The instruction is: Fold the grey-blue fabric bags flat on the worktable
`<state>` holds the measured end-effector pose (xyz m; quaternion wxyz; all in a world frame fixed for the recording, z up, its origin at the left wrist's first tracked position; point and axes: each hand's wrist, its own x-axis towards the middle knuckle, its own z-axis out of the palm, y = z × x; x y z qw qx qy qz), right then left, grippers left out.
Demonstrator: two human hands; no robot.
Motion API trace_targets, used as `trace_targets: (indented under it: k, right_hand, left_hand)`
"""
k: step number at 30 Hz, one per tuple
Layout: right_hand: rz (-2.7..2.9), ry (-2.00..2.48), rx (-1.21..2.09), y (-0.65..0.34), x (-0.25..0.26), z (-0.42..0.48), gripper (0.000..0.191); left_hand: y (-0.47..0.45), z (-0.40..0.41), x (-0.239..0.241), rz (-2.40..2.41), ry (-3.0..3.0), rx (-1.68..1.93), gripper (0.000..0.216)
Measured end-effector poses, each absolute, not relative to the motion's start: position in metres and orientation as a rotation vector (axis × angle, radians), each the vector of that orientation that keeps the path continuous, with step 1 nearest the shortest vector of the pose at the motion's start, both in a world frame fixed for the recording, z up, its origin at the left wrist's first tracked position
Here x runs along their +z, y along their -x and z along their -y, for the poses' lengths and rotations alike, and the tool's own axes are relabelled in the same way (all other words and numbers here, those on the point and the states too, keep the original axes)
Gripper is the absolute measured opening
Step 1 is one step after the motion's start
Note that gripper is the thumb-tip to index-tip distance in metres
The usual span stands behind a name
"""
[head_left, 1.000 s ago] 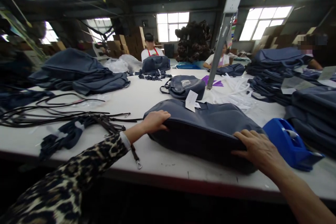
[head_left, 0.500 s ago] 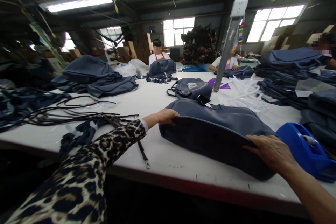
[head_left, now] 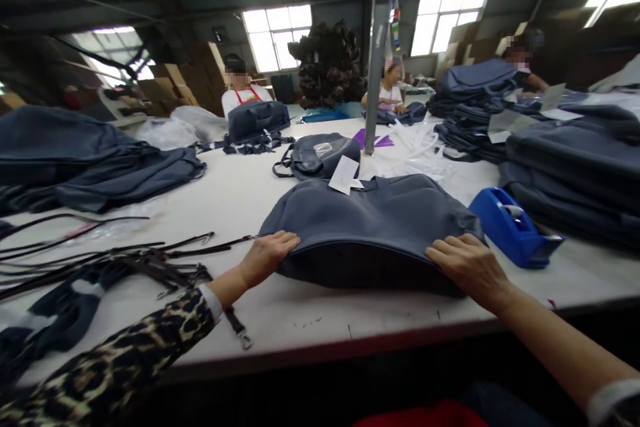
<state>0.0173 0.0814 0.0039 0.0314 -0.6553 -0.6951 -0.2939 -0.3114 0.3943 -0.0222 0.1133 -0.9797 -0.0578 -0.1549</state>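
Observation:
A dark grey-blue fabric bag [head_left: 370, 220] lies flat on the white table [head_left: 280, 320] in front of me, with a white paper tag [head_left: 344, 175] at its far edge. My left hand [head_left: 267, 255] grips the bag's near left corner, fingers curled over the edge. My right hand [head_left: 470, 267] presses on the near right corner, fingers over the top and thumb beneath the edge.
A blue tape dispenser [head_left: 513, 227] sits right of the bag. Stacks of grey bags [head_left: 575, 160] rise at right, more bags [head_left: 95, 160] at left. Black straps [head_left: 115, 260] with clips spread at near left. A smaller backpack [head_left: 320, 155] and a metal pole [head_left: 376, 67] stand behind. Several people sit across the table.
The bag has been lowered from a tilted hold and now lies flatter on the table. Both hands stayed on its near corners. The view swung to the right.

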Motion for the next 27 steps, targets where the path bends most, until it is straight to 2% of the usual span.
trace_targets:
  k: [4,7,10,15,17,19,21,24,27]
  right_hand:
    - [2.116,1.871,-0.875,-0.012,-0.024,-0.064,0.026]
    - [2.111,1.831,-0.872,-0.009,-0.05,-0.058,0.028]
    - [2.101,1.948,-0.847,-0.016,-0.055,-0.069,0.023]
    - [2.033,2.217,-0.665,-0.039,-0.024,-0.096,0.011]
    - [2.01,2.256,-0.629,-0.043,-0.012,-0.098,0.007]
    - [1.952,2.262,-0.645,-0.037,-0.003,-0.095,0.012]
    - [1.893,2.155,-0.743,-0.02,0.002,-0.089,0.019]
    - [2.06,1.747,-0.852,0.017,-0.001,-0.087,0.025]
    - [2.411,1.515,-0.599,0.039,-0.02,-0.105,0.027]
  left_hand:
    - [0.327,-0.394,-0.052,0.022,2.826,-0.623,0.038]
    - [0.331,-0.397,-0.073,-0.016,2.841,-0.592,0.045]
    - [0.321,-0.402,-0.077,0.034,2.895,-0.493,0.045]
    - [0.282,-0.395,-0.033,0.377,3.011,-0.102,0.03]
    - [0.261,-0.38,-0.008,0.475,3.044,-0.056,0.047]
    - [0.237,-0.363,0.012,0.396,3.145,-0.099,0.065]
    - [0.212,-0.349,0.023,0.243,3.252,-0.089,0.06]
    - [0.184,-0.342,0.029,0.126,3.379,0.016,0.044]
    - [0.174,-0.349,0.034,-0.004,3.526,0.147,0.045]
